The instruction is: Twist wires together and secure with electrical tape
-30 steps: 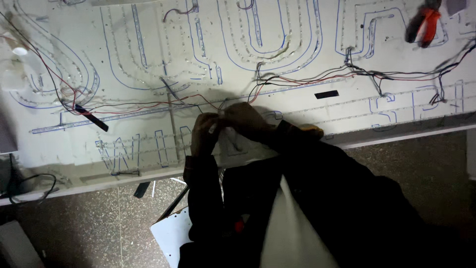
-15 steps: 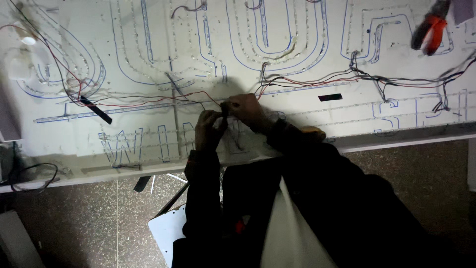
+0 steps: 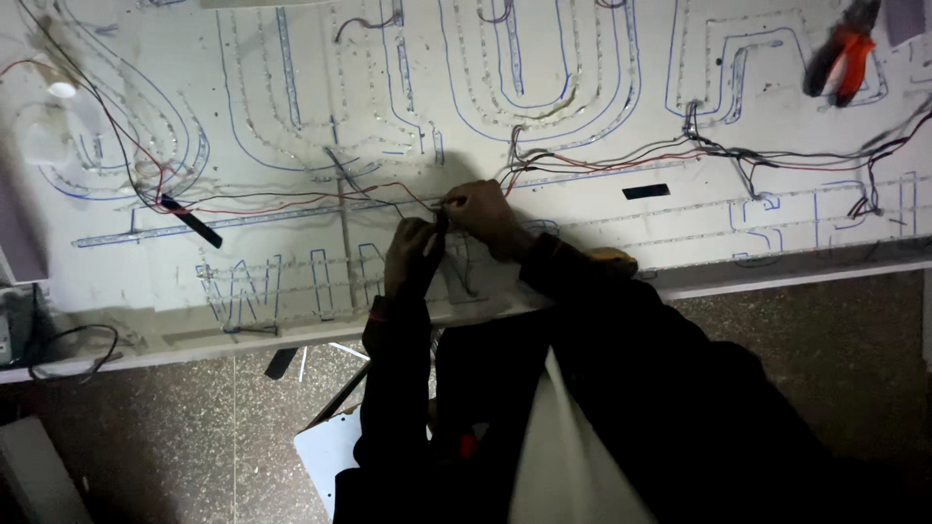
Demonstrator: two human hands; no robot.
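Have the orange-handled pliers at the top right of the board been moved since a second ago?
No. The orange-handled pliers lie at the same spot beside the blue letter outline on the white board; only the camera view shifted slightly.

A: What lies on the board [image 3: 291,58]?
B: Wires [image 3: 621,160] run across its middle, right of the hands [image 3: 451,233]. Pliers [image 3: 843,60] lie far right, at the back.
A: And left?
B: A marker [image 3: 191,220], near the wires.

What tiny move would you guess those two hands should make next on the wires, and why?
Probably twist the wire ends together. Both the left hand and the right hand pinch thin red and black wires at one spot over the white sign board, fingertips nearly meeting, as if joining them.
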